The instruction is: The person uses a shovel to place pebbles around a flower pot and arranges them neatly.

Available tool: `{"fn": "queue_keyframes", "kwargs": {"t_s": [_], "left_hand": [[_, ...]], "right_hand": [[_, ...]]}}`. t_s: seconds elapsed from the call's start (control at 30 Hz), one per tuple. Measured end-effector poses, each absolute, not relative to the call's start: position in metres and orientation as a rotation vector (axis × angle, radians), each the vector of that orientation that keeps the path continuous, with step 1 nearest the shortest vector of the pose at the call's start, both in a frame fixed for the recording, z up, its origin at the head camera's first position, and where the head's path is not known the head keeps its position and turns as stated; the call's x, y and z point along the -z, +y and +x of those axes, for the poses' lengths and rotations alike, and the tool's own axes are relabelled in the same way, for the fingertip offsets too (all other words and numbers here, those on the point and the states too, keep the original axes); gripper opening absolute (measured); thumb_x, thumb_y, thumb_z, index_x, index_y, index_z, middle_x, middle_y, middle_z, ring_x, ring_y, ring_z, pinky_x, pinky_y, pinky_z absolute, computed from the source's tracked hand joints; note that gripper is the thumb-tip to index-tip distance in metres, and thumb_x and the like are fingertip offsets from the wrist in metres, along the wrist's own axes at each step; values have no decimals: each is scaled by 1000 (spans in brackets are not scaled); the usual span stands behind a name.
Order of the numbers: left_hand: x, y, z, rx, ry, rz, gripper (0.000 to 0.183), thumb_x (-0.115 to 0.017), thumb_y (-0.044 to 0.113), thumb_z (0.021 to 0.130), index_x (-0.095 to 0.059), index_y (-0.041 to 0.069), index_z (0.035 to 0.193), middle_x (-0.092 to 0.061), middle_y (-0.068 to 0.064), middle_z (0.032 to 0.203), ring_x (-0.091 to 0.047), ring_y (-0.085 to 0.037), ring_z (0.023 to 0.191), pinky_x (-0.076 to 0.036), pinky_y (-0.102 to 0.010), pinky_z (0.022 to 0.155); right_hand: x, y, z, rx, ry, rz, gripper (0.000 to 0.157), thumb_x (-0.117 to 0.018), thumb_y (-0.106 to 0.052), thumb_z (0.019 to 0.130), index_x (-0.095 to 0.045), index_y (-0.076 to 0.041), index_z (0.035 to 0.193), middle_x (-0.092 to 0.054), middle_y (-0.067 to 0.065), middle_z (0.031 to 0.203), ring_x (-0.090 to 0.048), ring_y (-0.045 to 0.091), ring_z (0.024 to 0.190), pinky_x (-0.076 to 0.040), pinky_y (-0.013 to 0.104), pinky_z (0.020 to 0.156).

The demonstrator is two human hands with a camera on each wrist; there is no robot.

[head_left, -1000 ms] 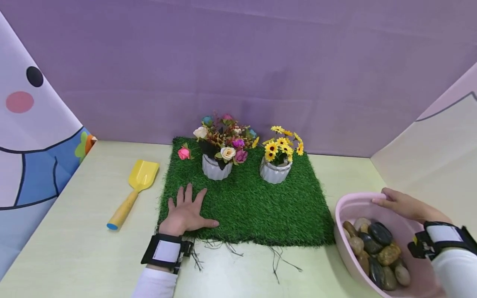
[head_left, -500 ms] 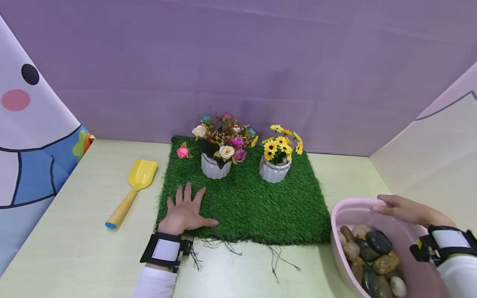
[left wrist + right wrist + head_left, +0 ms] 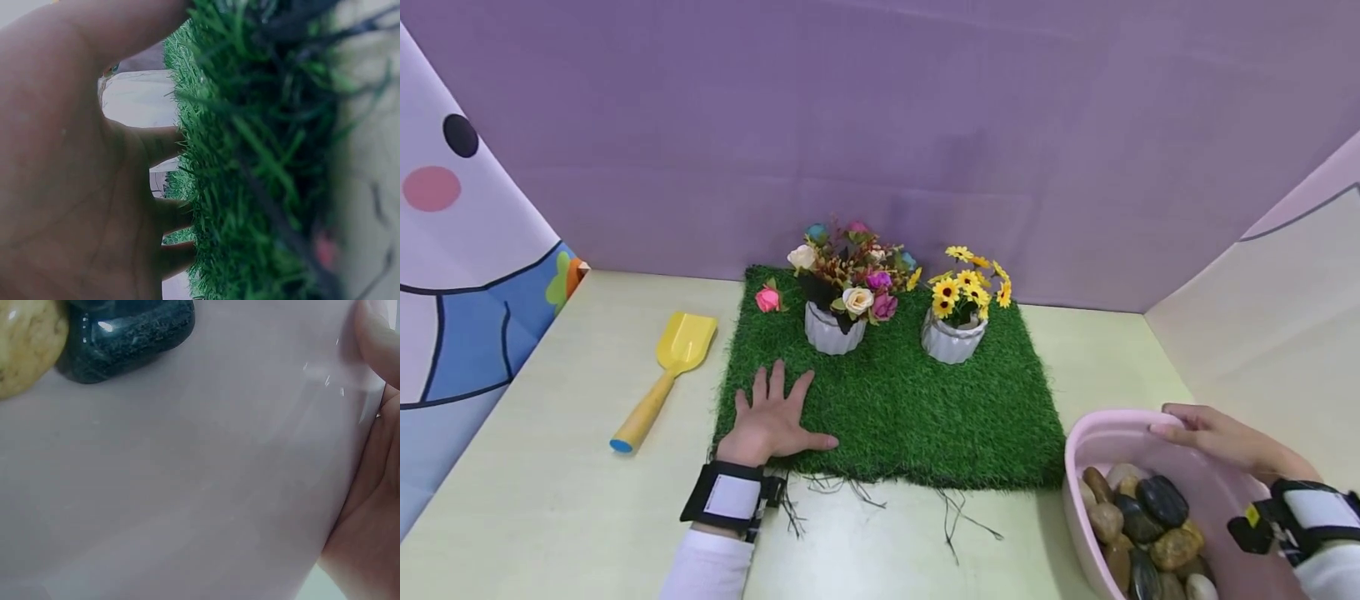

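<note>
On the pale table (image 3: 550, 417), the rectangular green grass-like mat (image 3: 895, 425) could slide if tugged; the left hand (image 3: 772, 423), flat with fingers spread, rests on its left side. The pink plastic basin (image 3: 1120, 421) sits at the mat's near right corner, its rim gripped by the right hand (image 3: 1228, 437). A slack grip or steep tilt could spill the smooth brown, black and cream stones (image 3: 1138, 523) inside.

A purple cloth backdrop (image 3: 850, 108) closes off the far side. Two ribbed white pots stand upright on the mat's back half, one of multicoloured roses (image 3: 833, 329), one of yellow flowers (image 3: 952, 339), obstructing that area. A yellow scoop with a tan handle (image 3: 676, 362) lies left of the mat, a pink rose head (image 3: 767, 298) in its back left corner. Dark threads (image 3: 793, 508) at the near edge might snag.
</note>
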State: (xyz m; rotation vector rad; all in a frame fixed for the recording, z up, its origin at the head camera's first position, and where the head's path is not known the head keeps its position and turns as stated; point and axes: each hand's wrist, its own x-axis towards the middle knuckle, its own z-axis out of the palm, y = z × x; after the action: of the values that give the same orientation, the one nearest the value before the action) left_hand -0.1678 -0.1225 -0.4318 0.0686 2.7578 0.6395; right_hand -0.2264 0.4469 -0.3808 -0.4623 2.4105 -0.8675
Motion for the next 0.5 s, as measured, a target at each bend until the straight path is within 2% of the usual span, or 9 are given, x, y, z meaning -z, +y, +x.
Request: {"fn": "queue_keyframes", "kwargs": {"t_s": [0.2, 0.5], "left_hand": [[430, -122, -171, -624, 2757, 59, 105, -70, 58, 75, -19, 11, 154, -2, -35, 158, 1, -55, 141, -9, -78, 109], [431, -122, -172, -621, 2746, 65, 105, -70, 57, 76, -18, 10, 154, -1, -36, 158, 2, -55, 141, -9, -78, 109]], "right_hand": [[380, 439, -219, 850, 2412, -538, 20, -46, -13, 102, -46, 3, 90, -43, 9, 70, -45, 16, 63, -37, 29, 50], [382, 418, -204, 742, 2502, -607, 20, -48, -19, 101, -46, -6, 86, -37, -3, 68, -38, 4, 60, -33, 25, 49]]}}
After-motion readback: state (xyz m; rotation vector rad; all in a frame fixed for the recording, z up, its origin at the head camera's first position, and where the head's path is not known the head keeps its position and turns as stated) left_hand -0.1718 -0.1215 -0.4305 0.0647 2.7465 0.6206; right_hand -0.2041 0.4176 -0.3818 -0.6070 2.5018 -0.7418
